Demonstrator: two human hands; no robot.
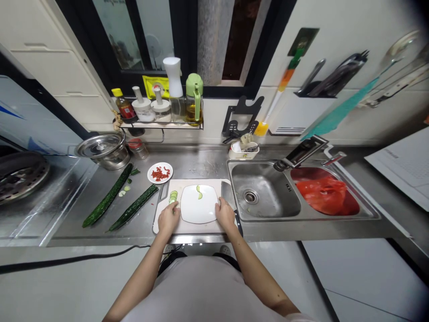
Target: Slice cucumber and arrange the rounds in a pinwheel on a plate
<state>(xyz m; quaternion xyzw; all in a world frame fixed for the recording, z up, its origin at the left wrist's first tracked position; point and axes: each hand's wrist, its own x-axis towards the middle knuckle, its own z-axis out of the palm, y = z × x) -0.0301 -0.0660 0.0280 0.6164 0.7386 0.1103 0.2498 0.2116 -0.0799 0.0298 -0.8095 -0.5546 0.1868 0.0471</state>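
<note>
A white square plate [199, 210] rests on the cutting board [197, 229], with two cucumber slices [200, 195] near its far edge. My right hand [226, 215] has its fingers closed at the plate's right rim. Left of the plate, my left hand [168, 219] pinches at the near end of an overlapping row of cucumber slices [173, 195] on the board; its fingers partly cover them. On the board's right side lies a knife [228, 192], its black handle partly behind my right hand. Two whole cucumbers [107, 197] [134, 208] lie on the counter to the left.
A small dish of chopped red pieces [160, 173] sits behind the board. Farther left stand a lidded steel pot [103, 150] and a red-capped jar [138, 148]. To the right is a double sink [268, 214] with a red bag [321, 194]. A condiment rack [161, 126] hangs behind.
</note>
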